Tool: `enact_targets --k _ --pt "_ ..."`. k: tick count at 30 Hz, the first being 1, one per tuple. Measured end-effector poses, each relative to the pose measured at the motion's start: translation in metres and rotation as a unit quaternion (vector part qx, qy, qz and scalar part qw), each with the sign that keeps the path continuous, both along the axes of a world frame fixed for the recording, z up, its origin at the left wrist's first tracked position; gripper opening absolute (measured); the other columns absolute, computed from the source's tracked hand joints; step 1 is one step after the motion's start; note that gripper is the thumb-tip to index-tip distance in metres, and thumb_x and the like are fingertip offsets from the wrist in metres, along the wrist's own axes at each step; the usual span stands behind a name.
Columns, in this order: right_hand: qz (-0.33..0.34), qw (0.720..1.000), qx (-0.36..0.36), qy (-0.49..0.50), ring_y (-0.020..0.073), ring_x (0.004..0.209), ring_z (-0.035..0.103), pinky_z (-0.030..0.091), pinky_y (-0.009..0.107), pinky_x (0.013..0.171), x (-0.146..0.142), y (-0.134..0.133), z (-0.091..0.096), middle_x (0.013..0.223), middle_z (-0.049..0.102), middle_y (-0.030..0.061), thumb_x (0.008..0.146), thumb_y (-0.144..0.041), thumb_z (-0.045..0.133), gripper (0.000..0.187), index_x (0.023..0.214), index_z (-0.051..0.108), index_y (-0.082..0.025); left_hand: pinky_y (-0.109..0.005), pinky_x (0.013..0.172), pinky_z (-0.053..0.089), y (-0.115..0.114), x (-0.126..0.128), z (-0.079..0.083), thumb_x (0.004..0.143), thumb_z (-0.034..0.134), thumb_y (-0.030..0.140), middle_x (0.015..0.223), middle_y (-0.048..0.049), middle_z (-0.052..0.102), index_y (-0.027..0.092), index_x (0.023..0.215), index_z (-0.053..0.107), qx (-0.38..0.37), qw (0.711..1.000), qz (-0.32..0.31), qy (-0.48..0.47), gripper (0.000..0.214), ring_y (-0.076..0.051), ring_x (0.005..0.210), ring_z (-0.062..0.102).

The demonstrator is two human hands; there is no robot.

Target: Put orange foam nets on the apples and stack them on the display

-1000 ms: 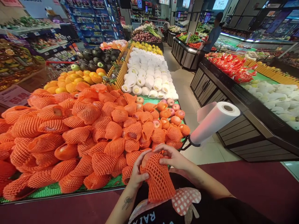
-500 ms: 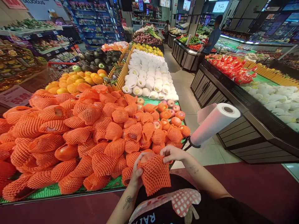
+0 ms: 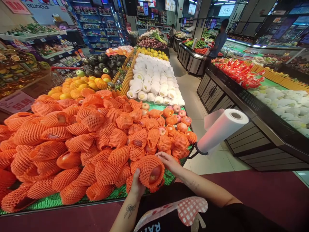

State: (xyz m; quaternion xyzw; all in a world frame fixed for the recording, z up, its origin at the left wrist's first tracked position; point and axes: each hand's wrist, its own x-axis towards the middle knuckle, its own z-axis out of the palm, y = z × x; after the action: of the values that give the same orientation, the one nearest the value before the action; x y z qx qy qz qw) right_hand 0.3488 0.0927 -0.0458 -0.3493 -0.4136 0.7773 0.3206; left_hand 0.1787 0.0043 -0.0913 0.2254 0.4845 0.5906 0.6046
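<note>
An apple (image 3: 155, 174) in an orange foam net sleeve (image 3: 147, 166) is held low in front of my body, over the display's front edge. My left hand (image 3: 138, 185) wraps round its left side, thumb in front, other fingers hidden beneath or behind. At the upper right of the sleeve, my right hand (image 3: 170, 163) has its fingers stretched out beside it; whether the fingertips touch the net I cannot tell. The apple's red skin shows through the sleeve's opening, turned towards me. Close by lie more netted apples (image 3: 164, 142) on the green mat (image 3: 169, 176).
Orange-netted fruit (image 3: 82, 143) is heaped at the left. White-netted fruit (image 3: 154, 75) stands in rows behind the apples. A plastic bag roll (image 3: 220, 132) leans on a holder at the right. Across the aisle is another produce stand (image 3: 224, 96); a person (image 3: 219, 38) stands farther back.
The sleeve, earlier hanging with its loose end down, is now turned round the apple with its opening towards me. My right hand has let go of the net's upper edge.
</note>
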Motion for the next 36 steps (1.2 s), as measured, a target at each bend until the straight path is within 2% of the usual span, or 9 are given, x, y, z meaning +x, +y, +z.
enact_targets --k 4,8,11,16,19,22,25,31,36 --pt "-0.033 0.997 -0.051 0.041 0.0159 0.093 0.06 0.051 0.026 0.077 0.01 -0.017 0.003 0.118 0.061 0.0034 0.08 -0.071 0.073 0.059 0.118 0.067 -0.026 -0.046 0.089 0.058 0.004 -0.012 -0.006 0.085 0.047 0.084 0.102 -0.0105 0.075 0.027 0.108 0.069 0.032 0.992 0.022 0.122 0.065 -0.032 0.104 0.071" --pt "0.019 0.993 -0.08 0.089 0.0182 0.1 0.064 0.056 0.027 0.075 0.019 -0.023 0.016 0.131 0.06 0.0067 0.08 -0.072 0.074 0.066 0.125 0.061 -0.027 -0.051 0.098 0.054 0.009 -0.01 0.001 0.075 0.072 0.072 0.114 -0.013 0.072 0.023 0.116 0.065 0.036 0.967 0.083 0.24 0.064 -0.035 0.112 0.068" --pt "0.022 0.99 -0.126 0.062 0.0237 0.106 0.067 0.062 0.033 0.072 0.018 -0.023 0.022 0.132 0.063 0.0084 0.069 -0.069 0.085 0.08 0.129 0.055 -0.026 -0.056 0.103 0.051 0.011 0.0 0.008 0.067 0.084 0.06 0.124 -0.0156 0.069 0.02 0.127 0.061 0.06 0.948 0.05 0.308 0.075 -0.038 0.118 0.066" --pt "-0.013 0.971 -0.238 0.004 0.0264 0.099 0.072 0.065 0.035 0.063 0.007 -0.019 0.015 0.127 0.069 0.0133 0.056 -0.057 0.095 0.082 0.12 0.062 -0.018 -0.064 0.103 0.051 0.012 0.004 0.015 0.072 0.084 0.055 0.132 -0.0213 0.064 0.018 0.123 0.065 0.132 0.856 0.026 0.499 0.066 -0.045 0.124 0.061" --pt "-0.009 0.963 -0.269 -0.004 0.0278 0.097 0.072 0.064 0.035 0.061 0.004 -0.004 0.013 0.117 0.073 0.0139 0.058 -0.05 0.09 0.071 0.115 0.067 -0.016 -0.053 0.095 0.06 0.013 -0.003 0.029 0.09 0.07 0.043 0.134 -0.0186 0.062 0.02 0.128 0.064 0.207 0.818 0.009 0.536 0.044 -0.036 0.122 0.064" --pt "-0.053 0.97 -0.237 -0.012 0.03 0.096 0.073 0.063 0.036 0.057 0.003 0.034 0.023 0.107 0.075 0.0121 0.063 -0.046 0.082 0.057 0.11 0.066 -0.018 -0.039 0.087 0.064 0.014 -0.017 0.046 0.099 0.059 0.029 0.134 -0.0142 0.059 0.022 0.128 0.065 0.241 0.801 0.047 0.546 0.031 -0.027 0.121 0.065" --pt "-0.182 0.976 -0.115 -0.038 0.0284 0.094 0.072 0.064 0.038 0.064 -0.004 0.096 0.04 0.106 0.074 0.0097 0.07 -0.044 0.073 0.044 0.107 0.065 -0.021 -0.033 0.082 0.065 0.013 -0.032 0.055 0.1 0.056 0.021 0.128 -0.0127 0.061 0.02 0.119 0.067 0.24 0.767 0.11 0.585 0.023 -0.023 0.113 0.067" --pt "-0.354 0.926 0.048 -0.124 0.0237 0.107 0.067 0.062 0.035 0.079 -0.035 0.226 0.049 0.116 0.068 0.0081 0.082 -0.038 0.067 0.036 0.111 0.055 -0.021 -0.036 0.087 0.06 0.011 -0.047 0.051 0.094 0.057 0.006 0.11 -0.0094 0.068 0.017 0.1 0.069 0.297 0.697 0.181 0.626 0.017 -0.021 0.102 0.069" --pt "-0.363 0.866 0.214 -0.27 0.0263 0.126 0.056 0.042 0.038 0.116 -0.061 0.308 0.036 0.13 0.063 0.0105 0.066 -0.025 0.083 0.06 0.119 0.055 -0.018 -0.037 0.081 0.061 0.012 -0.052 0.053 0.091 0.057 0.003 0.109 -0.0103 0.067 0.017 0.099 0.068 0.317 0.687 0.165 0.632 0.02 -0.023 0.1 0.068"
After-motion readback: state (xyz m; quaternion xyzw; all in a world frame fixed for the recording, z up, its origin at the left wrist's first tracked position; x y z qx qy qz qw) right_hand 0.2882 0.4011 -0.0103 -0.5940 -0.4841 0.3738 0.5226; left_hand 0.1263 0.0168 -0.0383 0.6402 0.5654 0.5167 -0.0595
